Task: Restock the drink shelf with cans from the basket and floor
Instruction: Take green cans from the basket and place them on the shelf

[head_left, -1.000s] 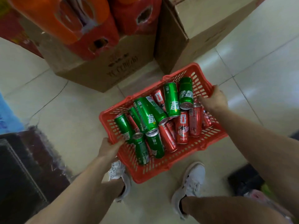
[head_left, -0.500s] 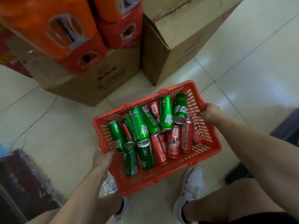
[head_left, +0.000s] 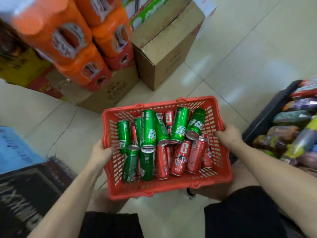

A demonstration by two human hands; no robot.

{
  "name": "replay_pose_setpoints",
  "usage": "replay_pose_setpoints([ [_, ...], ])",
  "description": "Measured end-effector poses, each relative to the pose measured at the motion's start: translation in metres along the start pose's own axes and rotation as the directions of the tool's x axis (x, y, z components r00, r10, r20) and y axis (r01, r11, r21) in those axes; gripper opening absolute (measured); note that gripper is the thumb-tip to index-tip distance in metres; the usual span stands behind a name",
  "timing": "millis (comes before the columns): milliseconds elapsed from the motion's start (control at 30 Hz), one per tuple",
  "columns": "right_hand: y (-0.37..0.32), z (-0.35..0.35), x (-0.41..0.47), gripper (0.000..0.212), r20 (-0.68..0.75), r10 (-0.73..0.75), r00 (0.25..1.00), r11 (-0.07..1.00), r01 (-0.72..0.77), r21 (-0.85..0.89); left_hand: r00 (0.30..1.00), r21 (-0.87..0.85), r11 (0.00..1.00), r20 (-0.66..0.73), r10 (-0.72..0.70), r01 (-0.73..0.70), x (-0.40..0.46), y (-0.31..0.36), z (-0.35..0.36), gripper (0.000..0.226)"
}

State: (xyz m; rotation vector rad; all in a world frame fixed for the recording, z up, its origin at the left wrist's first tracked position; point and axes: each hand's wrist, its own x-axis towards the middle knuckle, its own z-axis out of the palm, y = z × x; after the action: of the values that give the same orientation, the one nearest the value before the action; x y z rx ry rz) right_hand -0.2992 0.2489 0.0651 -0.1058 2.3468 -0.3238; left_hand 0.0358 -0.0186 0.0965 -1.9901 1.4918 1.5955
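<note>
My left hand (head_left: 101,152) and right hand (head_left: 229,134) each grip a side rim of the red basket (head_left: 171,188). I'd carry it level, so the loose cans (head_left: 149,129) don't roll.

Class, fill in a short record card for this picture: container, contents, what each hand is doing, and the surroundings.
container: red plastic basket, lifted above the tiled floor
contents: green cans and red cans, lying jumbled on their sides
left hand: grips the basket's left rim
right hand: grips the basket's right rim
surroundings: cardboard boxes and orange drink packs ahead; a rack of packaged goods at right
</note>
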Motion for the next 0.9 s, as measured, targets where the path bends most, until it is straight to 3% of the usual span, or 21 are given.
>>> replay_pose_setpoints([
  [300,-0.004,-0.137,-0.208,0.018,-0.141,0.060,0.988,0.961,-0.018,0.277,0.979,0.150,0.975,-0.094,0.182,-0.166,-0.186,0.108,-0.096,0.014],
  [467,0.011,-0.192,-0.314,0.008,-0.246,0.155,0.957,0.911,-0.042,0.410,0.950,0.263,0.921,-0.044,0.308,-0.287,-0.250,0.153,-0.132,0.039],
  [567,0.033,-0.205,-0.374,0.015,-0.273,0.259,0.926,0.853,-0.087,0.514,0.915,0.302,0.868,0.034,0.402,-0.393,-0.286,0.183,-0.132,0.038],
  [667,0.065,-0.200,-0.427,0.015,-0.297,0.404,0.865,0.768,-0.144,0.624,0.878,0.347,0.808,0.147,0.455,-0.477,-0.335,0.210,-0.114,0.015],
  [833,0.114,-0.181,-0.517,0.006,-0.264,0.600,0.755,0.552,-0.153,0.819,0.796,0.425,0.674,0.357,0.489,-0.604,-0.387,0.229,-0.062,0.016],
  [900,0.137,-0.170,-0.549,0.015,-0.249,0.660,0.709,0.469,-0.130,0.874,0.760,0.447,0.618,0.440,0.478,-0.647,-0.410,0.233,-0.034,0.019],
])
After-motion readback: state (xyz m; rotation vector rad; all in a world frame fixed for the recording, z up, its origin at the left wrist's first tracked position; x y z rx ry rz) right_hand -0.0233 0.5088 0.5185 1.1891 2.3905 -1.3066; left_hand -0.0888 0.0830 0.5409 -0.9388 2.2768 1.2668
